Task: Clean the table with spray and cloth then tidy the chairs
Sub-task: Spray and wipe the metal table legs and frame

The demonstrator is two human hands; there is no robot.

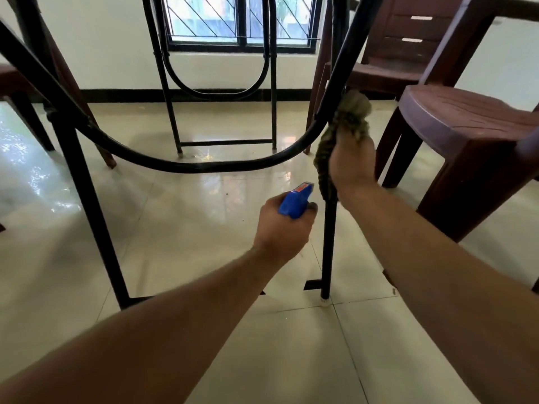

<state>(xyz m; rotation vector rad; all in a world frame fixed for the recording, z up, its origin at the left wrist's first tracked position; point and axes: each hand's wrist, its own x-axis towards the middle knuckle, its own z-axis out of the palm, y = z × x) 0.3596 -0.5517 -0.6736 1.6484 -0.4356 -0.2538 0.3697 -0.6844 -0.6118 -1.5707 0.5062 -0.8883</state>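
Right hand (353, 167) is curled round the green cloth (347, 121), pressing it to the black table leg (328, 243) up by the curved brace (204, 167). Left hand (284, 228) grips the blue spray bottle (294, 201) just beside that leg. Looks like the wiping step, down on the frame. Next move is probably sliding the cloth down the leg. The brown plastic chair (466, 123) sits close on the right, crowding that arm, and isn't tidied yet.

A blue spray bottle (293, 204), orange-nozzled, is just left of the black table leg (328, 246). A mottled green cloth (348, 118) wraps that leg; a brown plastic chair (472, 126) stands nearby.
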